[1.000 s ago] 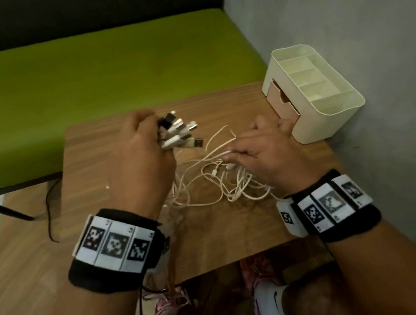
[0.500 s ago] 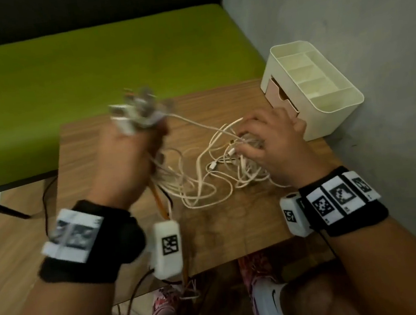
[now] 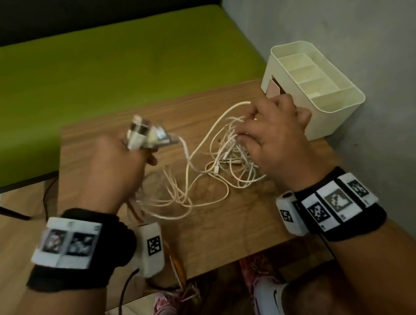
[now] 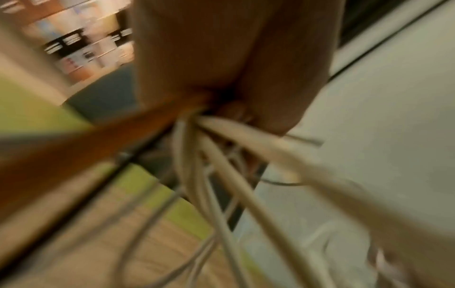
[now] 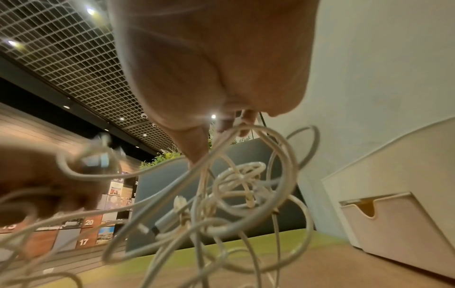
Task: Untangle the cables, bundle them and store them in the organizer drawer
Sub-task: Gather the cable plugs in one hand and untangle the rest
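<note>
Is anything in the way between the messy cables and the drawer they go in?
Only the right hand, which pinches the white cables right in front of the organizer. Its drawer looks shut, so it needs opening first.

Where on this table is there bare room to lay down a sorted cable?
Bare wood: the table's far-left strip beside the green bench, and the near edge between the wrists. Crowded: the cable tangle mid-table, and the organizer far right.

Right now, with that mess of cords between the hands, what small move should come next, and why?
Probably draw the left hand, which grips the bunch of plugs, a little further from the right hand, whose fingers pinch the knotted white cords. Loops still cross between them, so gentle pulling may loosen one cord.
</note>
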{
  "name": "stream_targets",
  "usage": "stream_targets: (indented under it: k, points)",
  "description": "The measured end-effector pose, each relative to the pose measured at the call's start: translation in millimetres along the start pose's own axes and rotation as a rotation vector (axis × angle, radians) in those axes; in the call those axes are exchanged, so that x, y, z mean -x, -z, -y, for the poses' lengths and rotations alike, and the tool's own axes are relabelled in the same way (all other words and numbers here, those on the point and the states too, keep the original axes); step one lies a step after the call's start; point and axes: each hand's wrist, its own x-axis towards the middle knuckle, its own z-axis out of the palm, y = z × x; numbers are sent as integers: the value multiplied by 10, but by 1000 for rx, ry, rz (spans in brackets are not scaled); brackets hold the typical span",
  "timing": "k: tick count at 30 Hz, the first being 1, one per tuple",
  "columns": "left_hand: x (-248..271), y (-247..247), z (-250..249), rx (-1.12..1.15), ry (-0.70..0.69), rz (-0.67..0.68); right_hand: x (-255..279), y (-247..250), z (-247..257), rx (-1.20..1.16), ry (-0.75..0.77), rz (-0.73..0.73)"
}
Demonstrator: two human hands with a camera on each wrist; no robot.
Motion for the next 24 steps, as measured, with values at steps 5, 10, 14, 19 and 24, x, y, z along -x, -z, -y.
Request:
stream_targets:
  k: [5, 10, 14, 19, 24]
  points:
    - [38, -68, -32, -463, -36, -176, 31, 42, 116, 27, 63, 58]
    - [155, -50, -364, 81, -180, -305, 59, -146, 202, 183, 46, 200]
    - [377, -97, -597, 392, -412, -292, 71, -178, 211, 259, -14, 298]
    - [496, -472, -513, 327, -392, 89, 62, -109, 322, -178, 11, 35]
    - [349, -430, -366, 317, -296, 81, 70, -43, 326, -219, 106, -5]
